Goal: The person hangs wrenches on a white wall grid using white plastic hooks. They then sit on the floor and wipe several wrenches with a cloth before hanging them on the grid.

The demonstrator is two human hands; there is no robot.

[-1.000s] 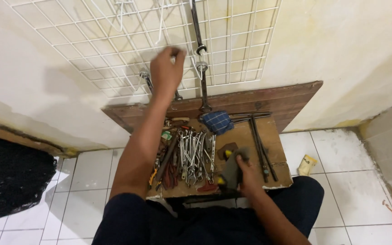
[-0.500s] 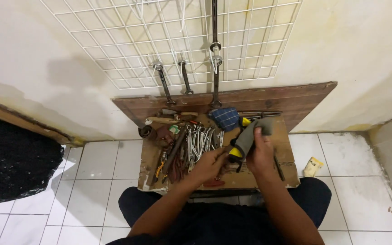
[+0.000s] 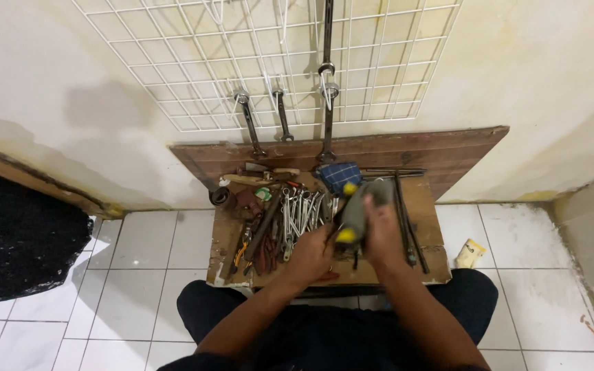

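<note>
My right hand (image 3: 383, 232) grips a grey tool with a yellow end (image 3: 354, 213), held above a low wooden board (image 3: 426, 206) covered in tools. My left hand (image 3: 312, 254) sits beside it and touches the tool's yellow end. Under the hands lies a row of silver wrenches (image 3: 300, 209) and a blue checked cloth (image 3: 339, 175). Three wrenches (image 3: 250, 124) hang from a white wire grid (image 3: 173, 69) on the wall above.
Pliers and brown-handled tools (image 3: 256, 233) lie on the board's left part, long dark rods (image 3: 407, 220) on its right. A small yellow packet (image 3: 470, 253) rests on the white tiled floor. A black mat (image 3: 15, 240) lies at left.
My left hand came down from the wire grid, leaving a wrench hanging there, and joined the right hand. The right hand lifted the grey and yellow tool off the board.
</note>
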